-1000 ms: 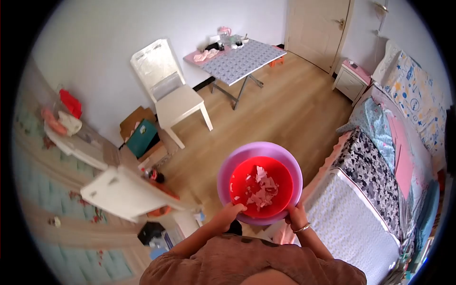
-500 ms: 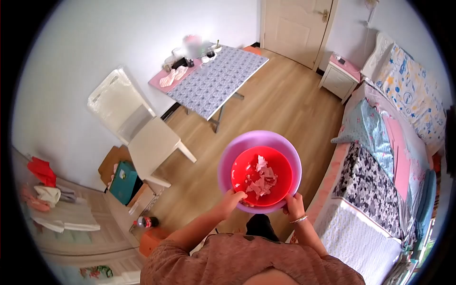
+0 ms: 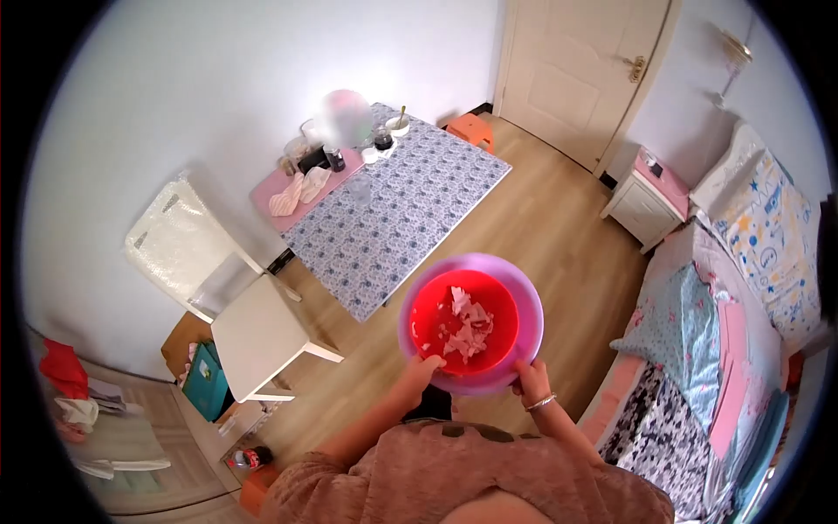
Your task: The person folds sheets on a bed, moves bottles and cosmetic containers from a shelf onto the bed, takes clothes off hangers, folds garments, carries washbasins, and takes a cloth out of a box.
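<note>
A purple basin (image 3: 530, 316) is held in front of my body, above the floor. Nested inside it is a smaller red bowl (image 3: 500, 301), which contains pale pink torn scraps (image 3: 472, 334) that look like paper. My left hand (image 3: 422, 373) is closed at the near left edge, its thumb over the red bowl's rim; its other fingers are mostly hidden. At the near right, my right hand (image 3: 532, 384) is closed on the purple basin's rim, and a bracelet (image 3: 542, 402) circles that wrist.
Ahead stands a table (image 3: 397, 214) with a patterned cover, cups and cloths. A white chair (image 3: 257, 336) is at left, beside a box with a teal item (image 3: 208, 384). A bottle (image 3: 251, 458) lies lower left. The bed (image 3: 668, 419) runs along the right; an orange stool (image 3: 471, 131) stands beyond the table.
I have come closer to the table, which looks larger now. The basin and red bowl remain in my hands. More of the orange stool shows.
</note>
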Available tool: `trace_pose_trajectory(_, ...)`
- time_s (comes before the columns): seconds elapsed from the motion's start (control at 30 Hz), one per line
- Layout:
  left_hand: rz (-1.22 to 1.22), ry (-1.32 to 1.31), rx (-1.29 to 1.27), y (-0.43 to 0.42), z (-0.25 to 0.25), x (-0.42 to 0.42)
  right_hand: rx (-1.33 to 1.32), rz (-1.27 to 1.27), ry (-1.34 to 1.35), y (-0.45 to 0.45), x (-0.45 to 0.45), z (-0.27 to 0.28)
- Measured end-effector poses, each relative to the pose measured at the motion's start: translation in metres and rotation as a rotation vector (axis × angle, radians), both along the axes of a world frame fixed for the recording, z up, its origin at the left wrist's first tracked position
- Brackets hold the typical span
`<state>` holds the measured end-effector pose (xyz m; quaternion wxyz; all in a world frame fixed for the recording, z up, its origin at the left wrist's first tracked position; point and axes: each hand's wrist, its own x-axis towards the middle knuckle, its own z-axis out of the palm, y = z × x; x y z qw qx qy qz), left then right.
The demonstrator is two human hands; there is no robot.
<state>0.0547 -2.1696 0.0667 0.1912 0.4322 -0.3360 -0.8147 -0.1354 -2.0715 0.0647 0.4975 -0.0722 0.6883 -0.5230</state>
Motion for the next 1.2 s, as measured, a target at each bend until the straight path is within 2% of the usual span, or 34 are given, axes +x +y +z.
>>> trace_pose_trajectory(0.07, 0.092, -0.041, -0.095, -0.042, 0.003, -0.026, 0.009, 0.004, 0.005, -0.045, -0.022, -0.007)
trace_pose_trajectory(0.13, 0.090, -0.042, -0.073, -0.086, 0.003, -0.046, 0.006, -0.033, 0.014, -0.091, -0.045, -0.017)
trace_pose_trajectory(0.23, 0.081, 0.074, -0.145, -0.153, -0.012, -0.070, 0.001, 0.001, 0.024, -0.160, -0.082, -0.040)
trace_pose_trajectory(0.33, 0.226, -0.042, 0.067, -0.203, -0.011, -0.100, 0.015, -0.010, 0.043, -0.225, -0.115, -0.061)
trace_pose_trajectory(0.47, 0.280, -0.005, 0.063, -0.279, -0.011, -0.125, 0.054, -0.039, -0.028, -0.308, -0.153, -0.073)
trace_pose_trajectory(0.53, 0.342, -0.048, -0.055, -0.307, -0.028, -0.133, 0.042, -0.042, -0.086, -0.346, -0.174, -0.093)
trace_pose_trajectory(0.57, 0.387, 0.047, -0.076, -0.319, -0.050, -0.135, 0.015, -0.059, -0.135, -0.362, -0.184, -0.103)
trace_pose_trajectory(0.67, 0.543, -0.035, -0.022, -0.350, -0.064, -0.145, 0.050, -0.018, -0.109, -0.418, -0.209, -0.117)
trace_pose_trajectory(0.77, 0.587, -0.077, 0.037, -0.375, -0.098, -0.143, 0.051, 0.024, -0.128, -0.470, -0.235, -0.134)
trace_pose_trajectory(0.93, 0.746, -0.139, 0.066, -0.395, -0.127, -0.153, 0.029, 0.083, -0.177, -0.540, -0.268, -0.157)
trace_pose_trajectory(1.1, 0.874, -0.048, 0.171, -0.410, -0.136, -0.177, 0.136, 0.183, -0.183, -0.591, -0.284, -0.171)
trace_pose_trajectory(1.2, 0.929, -0.086, 0.189, -0.414, -0.157, -0.186, 0.163, 0.217, -0.200, -0.613, -0.294, -0.177)
